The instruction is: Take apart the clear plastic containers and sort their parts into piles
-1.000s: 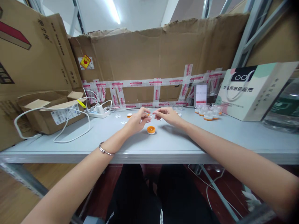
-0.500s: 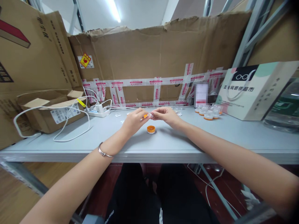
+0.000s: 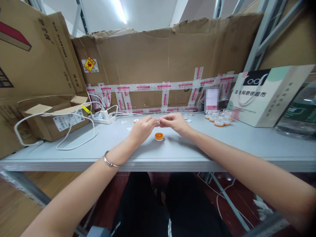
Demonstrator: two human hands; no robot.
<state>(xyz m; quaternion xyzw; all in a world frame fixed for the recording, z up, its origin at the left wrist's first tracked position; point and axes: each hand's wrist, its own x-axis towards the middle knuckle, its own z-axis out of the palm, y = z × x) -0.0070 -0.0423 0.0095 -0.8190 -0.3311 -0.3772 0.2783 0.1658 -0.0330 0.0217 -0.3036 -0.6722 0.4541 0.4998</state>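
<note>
My left hand and my right hand meet fingertip to fingertip above the grey table. Both are closed in a pinch on a tiny clear part held between them. Just below the hands an orange round cap lies on the table. Another small orange piece and a few small white bits lie behind my left hand. A silver bangle is on my left wrist.
A cluster of several clear and orange small containers sits at the back right beside a white printed box. A white power strip with looping cables and an open cardboard box are at the left. Taped cardboard walls the back.
The hands have drawn closer together at the fingertips. The orange piece seen in my left fingers half a second ago no longer shows; only the small clear part is visible.
</note>
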